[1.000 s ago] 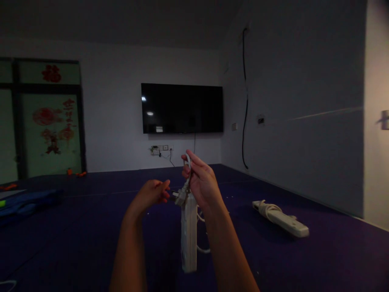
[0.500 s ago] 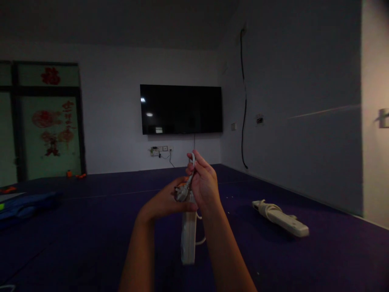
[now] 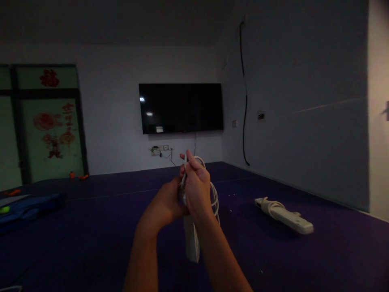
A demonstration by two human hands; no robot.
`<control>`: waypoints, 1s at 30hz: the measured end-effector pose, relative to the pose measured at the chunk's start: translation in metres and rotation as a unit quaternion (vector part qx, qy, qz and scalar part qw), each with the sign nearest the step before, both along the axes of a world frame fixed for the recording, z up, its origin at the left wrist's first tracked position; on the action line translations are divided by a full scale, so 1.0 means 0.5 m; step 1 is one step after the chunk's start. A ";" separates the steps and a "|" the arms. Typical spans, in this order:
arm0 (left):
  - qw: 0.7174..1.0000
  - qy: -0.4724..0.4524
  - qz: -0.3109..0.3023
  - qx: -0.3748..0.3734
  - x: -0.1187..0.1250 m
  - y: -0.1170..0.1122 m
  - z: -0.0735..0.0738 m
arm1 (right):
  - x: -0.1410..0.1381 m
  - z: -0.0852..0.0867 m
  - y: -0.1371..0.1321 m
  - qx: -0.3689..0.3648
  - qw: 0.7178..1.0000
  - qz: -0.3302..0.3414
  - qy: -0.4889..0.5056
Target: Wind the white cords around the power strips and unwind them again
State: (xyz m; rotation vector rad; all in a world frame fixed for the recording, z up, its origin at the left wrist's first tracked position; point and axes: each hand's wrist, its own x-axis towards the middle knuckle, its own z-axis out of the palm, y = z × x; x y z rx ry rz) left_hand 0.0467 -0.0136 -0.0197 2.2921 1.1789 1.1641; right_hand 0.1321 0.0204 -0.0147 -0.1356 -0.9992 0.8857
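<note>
So I've got a white strip (image 3: 192,241) up in front of me, over the middle of this big purple surface (image 3: 106,235), pretty much upright with a slight tilt, bottom end pointing down. Can't tell if that end touches anything. My left hand (image 3: 167,202) is wrapped round the top end, and my right hand (image 3: 198,184) is right up against it, pinching a bit of the cord (image 3: 215,198) that pokes up above my knuckles. The rest of the cord hangs in loose loops on the far side of my right wrist. Whatever's squeezed between my palms is too dark to make out, tbh. Over toward the right edge there's a second strip (image 3: 290,220), lying flat with its own cord wound round one end. On the left edge sits a blue cloth (image 3: 36,206) with something yellow-green (image 3: 4,210) on it, plus an orange thing (image 3: 72,175) back near the far left corner. Past the far edge, a TV (image 3: 180,108) hangs on the wall, and a black cable (image 3: 244,121) dangles down the right-hand wall. Room's pretty dim.
</note>
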 end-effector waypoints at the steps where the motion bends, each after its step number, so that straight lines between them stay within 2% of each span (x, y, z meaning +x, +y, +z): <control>1: 1.000 0.008 0.013 0.002 0.003 0.004 -0.001 | -0.003 -0.001 -0.003 -0.004 1.000 -0.011 -0.004; 4: 0.998 0.031 0.053 0.029 0.012 0.009 -0.005 | -0.004 -0.001 -0.011 -0.015 0.999 -0.043 -0.008; 6: 0.991 0.039 0.104 0.071 0.023 0.004 -0.014 | 0.001 0.000 -0.017 -0.018 0.998 -0.062 -0.005; 9: 0.968 0.012 0.204 0.145 0.043 -0.009 -0.042 | 0.007 0.001 -0.029 -0.005 0.995 -0.098 -0.005; 12: 0.950 -0.040 0.237 0.200 0.055 -0.018 -0.078 | -0.001 -0.002 -0.045 0.005 0.993 -0.115 -0.022; 15: 0.934 -0.100 0.263 0.219 0.049 -0.019 -0.101 | -0.019 -0.006 -0.059 -0.004 0.996 -0.074 -0.047; 17: 0.926 -0.147 0.271 0.217 0.036 -0.022 -0.100 | -0.028 -0.009 -0.059 -0.002 0.998 -0.014 -0.061; 19: 0.924 -0.193 0.268 0.193 0.014 -0.030 -0.087 | -0.030 -0.012 -0.051 0.004 0.996 0.050 -0.076; 22: 0.929 -0.252 0.252 0.105 -0.031 -0.045 -0.049 | -0.021 -0.016 -0.033 -0.006 0.984 0.138 -0.108; 24: 0.925 -0.312 0.214 0.020 -0.069 -0.051 -0.016 | -0.012 -0.016 -0.024 -0.032 0.969 0.201 -0.137; 26: 0.904 -0.383 0.166 -0.091 -0.108 -0.047 0.021 | -0.005 -0.016 -0.020 -0.055 0.951 0.251 -0.170; 28: 0.889 -0.406 0.132 -0.163 -0.144 -0.032 0.062 | -0.001 -0.014 -0.017 -0.070 0.945 0.256 -0.189; 30: 0.885 -0.411 0.126 -0.182 -0.177 -0.010 0.105 | 0.001 -0.014 -0.014 -0.081 0.956 0.211 -0.186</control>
